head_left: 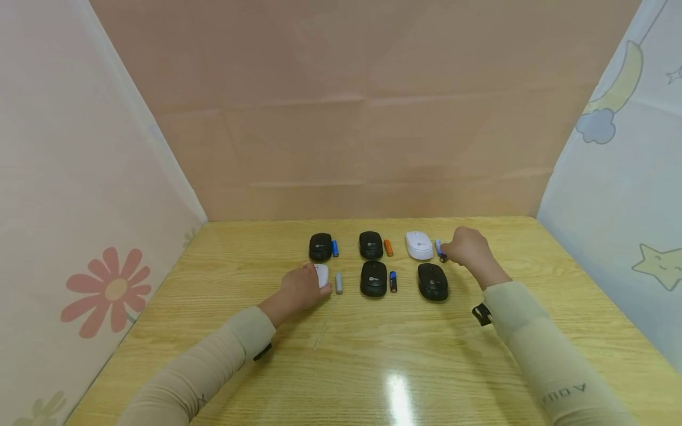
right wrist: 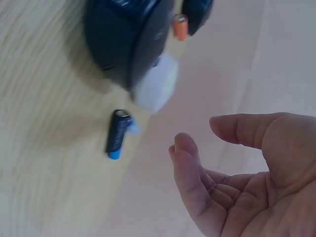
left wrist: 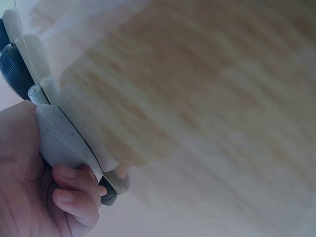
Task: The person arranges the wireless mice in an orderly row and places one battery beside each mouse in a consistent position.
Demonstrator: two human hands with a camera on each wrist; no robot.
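Observation:
My left hand [head_left: 302, 286] grips a white computer mouse [left wrist: 64, 136] by its sides at the left of the front row, fingers curled round the far end. A light grey battery [head_left: 338, 283] lies just right of that mouse. Over at the right, my right hand [right wrist: 242, 173] has thumb and fingers apart with nothing between them. Near its fingertips lie a black-and-blue battery [right wrist: 117, 133] and a light blue battery [head_left: 438, 247], which the first partly hides in the right wrist view. A second white mouse [head_left: 419, 245] and a black mouse [head_left: 433, 281] sit left of this hand.
In the back row are two black mice, one at left [head_left: 321, 247] with a blue battery [head_left: 335, 248], another [head_left: 370, 245] with an orange battery [head_left: 388, 247]. A front black mouse [head_left: 374, 278] has a dark battery [head_left: 393, 281] beside it. A tan backdrop [head_left: 362, 148] stands behind the wooden table [head_left: 341, 367].

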